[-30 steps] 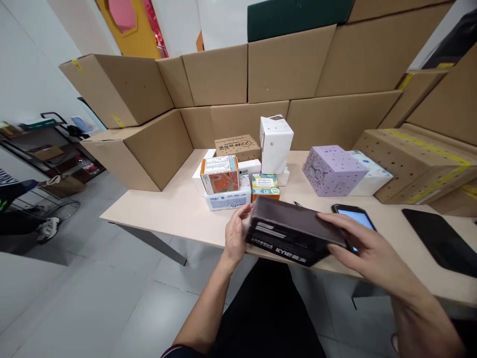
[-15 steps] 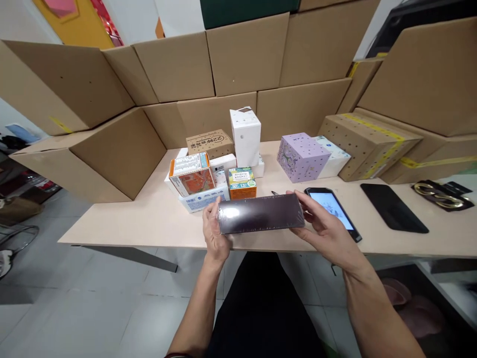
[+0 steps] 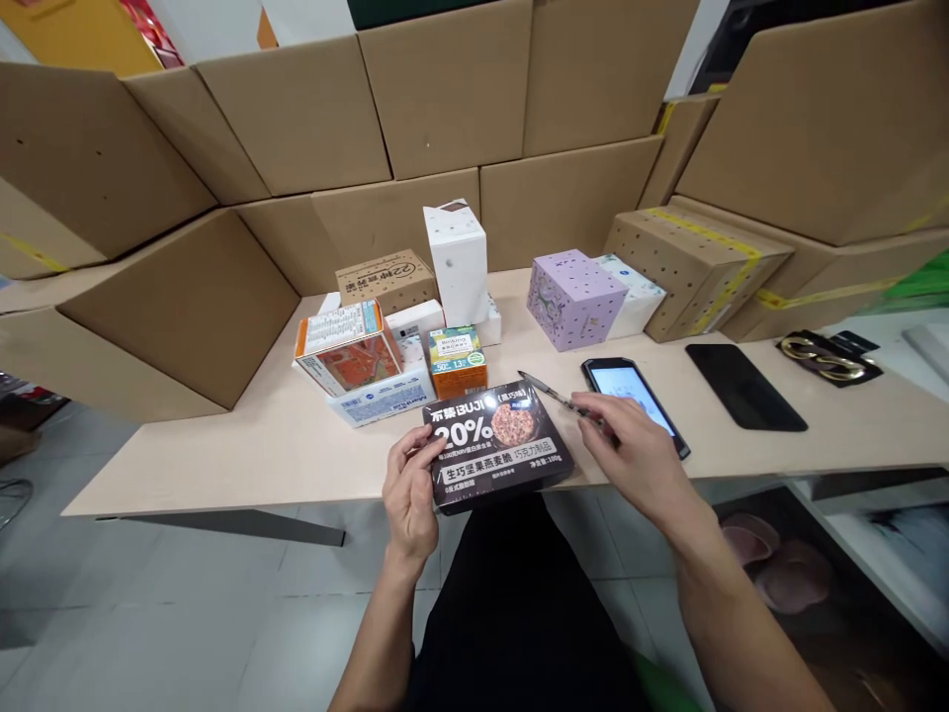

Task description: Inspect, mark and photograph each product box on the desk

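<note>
A black shrink-wrapped snack box (image 3: 496, 455), printed with a large 20% and a round cookie-like picture, is tilted at the table's front edge. My left hand (image 3: 412, 485) grips it by its left side, thumb and fingers pressed against the edge. Between the fingertips of my right hand (image 3: 630, 445) is a slim, pointed, pen-like tool (image 3: 553, 392), its thin end directed left toward the box's far edge; its exact kind is unclear. A phone with a lit screen (image 3: 638, 400) lies just behind my right hand.
Behind the box stand an orange-and-green carton (image 3: 458, 364), an orange-edged carton (image 3: 348, 348), a tall white box (image 3: 458, 265) and a brown box (image 3: 386, 280). A purple box (image 3: 574, 297) is farther right. A black flat slab (image 3: 745, 386) lies right of the phone. Cardboard walls (image 3: 452, 94) enclose the back.
The box has turned from its plain dark side to its printed face and come lower. My right hand has left the box and taken hold of the slim tool.
</note>
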Tool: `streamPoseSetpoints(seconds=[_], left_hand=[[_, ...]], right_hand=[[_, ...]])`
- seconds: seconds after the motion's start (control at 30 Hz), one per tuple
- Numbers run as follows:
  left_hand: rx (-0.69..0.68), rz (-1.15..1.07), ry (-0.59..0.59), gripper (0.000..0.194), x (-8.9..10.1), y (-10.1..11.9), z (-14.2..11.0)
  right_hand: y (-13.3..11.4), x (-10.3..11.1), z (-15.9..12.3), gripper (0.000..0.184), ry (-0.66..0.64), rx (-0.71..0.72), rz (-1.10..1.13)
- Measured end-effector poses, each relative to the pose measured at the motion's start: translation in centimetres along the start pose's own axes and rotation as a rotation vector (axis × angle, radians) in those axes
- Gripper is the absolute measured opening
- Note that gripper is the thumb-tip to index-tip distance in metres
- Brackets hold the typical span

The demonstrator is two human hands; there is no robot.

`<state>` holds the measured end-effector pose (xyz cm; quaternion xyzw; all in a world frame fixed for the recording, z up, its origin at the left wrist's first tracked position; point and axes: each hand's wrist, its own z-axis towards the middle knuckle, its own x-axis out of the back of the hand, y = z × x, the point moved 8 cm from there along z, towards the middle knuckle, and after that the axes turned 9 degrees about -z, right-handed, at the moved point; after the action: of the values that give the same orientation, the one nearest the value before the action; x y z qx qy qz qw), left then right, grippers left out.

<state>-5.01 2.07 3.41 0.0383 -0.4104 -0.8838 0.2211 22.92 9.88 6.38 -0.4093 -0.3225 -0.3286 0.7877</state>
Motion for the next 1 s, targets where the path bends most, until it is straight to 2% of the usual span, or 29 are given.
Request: streamPoseSetpoints(seconds=[0.1,0.17,0.27,0.33,0.4,0.5,0.6,0.67,0.73,0.87,0.93,1.0], left_hand=[[0.066,-0.005,0.053,0.041,0.6,-0.7,0.0],[0.183,0.007,0.075,0.042,1.1,-1.5,0.1],[0.397,0.055,0.027,0.051,1.3,-2.6,0.3],[0.465,0.095,-0.035,0.052,1.2,-2.6,0.6],[0.486,0.148,-0.095,0.050,0.9,-2.2,1.0],[0.516,0.206,-0.149,0.050,0.6,-1.8,1.3],[0.536,0.205,-0.182,0.051,0.2,-1.5,1.3],[0.545,0.158,-0.202,0.052,-0.2,-1.2,1.2],[0.527,0.033,-0.197,0.055,-0.8,-0.8,1.2],[0.317,-0.251,-0.110,0.070,-1.8,0.2,1.8],[0.216,-0.296,-0.098,0.078,-2.3,0.1,1.9],[0.193,-0.298,-0.116,0.087,-2.7,-0.7,1.7]], right_hand=[[-0.1,-2.3,2.9,0.026,-0.142,-0.026,-0.336],[0.0,-3.9,4.1,0.024,-0.241,-0.065,-0.463],[0.0,-4.9,4.8,0.029,-0.260,-0.102,-0.492],[0.3,-4.7,4.4,0.030,-0.248,-0.101,-0.476],[1.1,-4.1,3.7,0.028,-0.216,-0.133,-0.330],[2.6,-3.7,2.0,0.022,-0.180,-0.274,0.211],[2.5,-4.9,0.5,0.020,-0.242,-0.352,0.663],[2.0,-5.1,0.1,0.021,-0.232,-0.351,0.778],[1.6,-4.6,0.2,0.022,-0.158,-0.343,0.829],[1.2,-3.3,1.1,0.025,0.001,-0.321,0.881],[1.3,-3.2,1.5,0.027,0.063,-0.330,0.911],[1.7,-3.7,1.8,0.028,0.118,-0.363,0.966]])
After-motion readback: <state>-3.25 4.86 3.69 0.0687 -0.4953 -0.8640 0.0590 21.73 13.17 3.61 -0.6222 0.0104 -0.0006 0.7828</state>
